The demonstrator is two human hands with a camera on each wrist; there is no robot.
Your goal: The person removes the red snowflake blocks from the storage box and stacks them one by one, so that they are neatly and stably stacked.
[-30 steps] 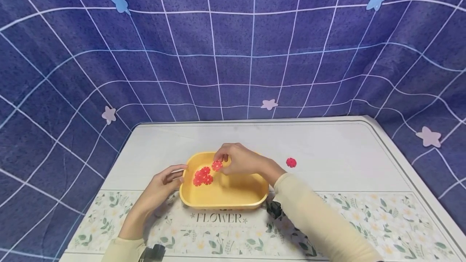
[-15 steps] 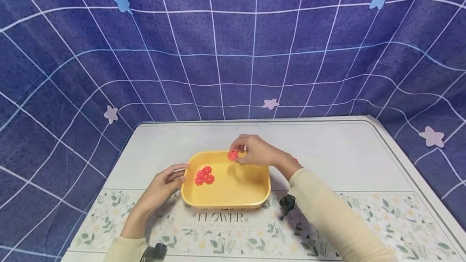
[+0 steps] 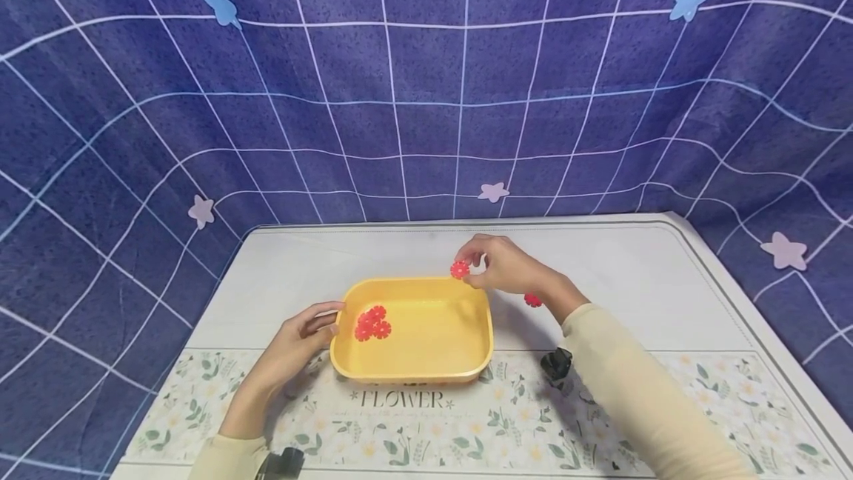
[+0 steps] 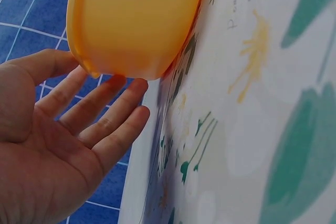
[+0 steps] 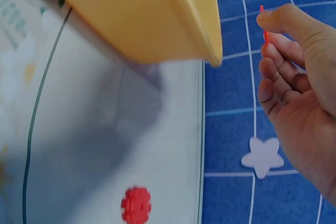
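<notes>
A yellow plastic basin (image 3: 426,378) stands on the table, with a small cluster of red snowflake-shaped discs (image 3: 373,323) in its left part. My left hand (image 3: 293,347) touches the basin's left end with its fingertips; in the left wrist view those fingers lie fairly straight against the outer wall. Above the back right rim, my right hand (image 3: 509,265) pinches one red snowflake disc (image 3: 459,270) between thumb and forefinger. The right wrist view shows this held disc (image 5: 265,24) edge-on. Another red disc (image 3: 532,301) lies on the table right of the basin, partly covered by the right wrist.
The white table (image 3: 640,280) carries a floral printed band with the word FLOWER in front of the basin. Behind it hangs a blue gridded curtain (image 3: 426,124) with star shapes. A black wrist device (image 3: 556,367) shows beside the right sleeve.
My right hand has moved right and back, from inside the basin to above its back right rim, still pinching the red disc. The left hand and the basin keep their places.
</notes>
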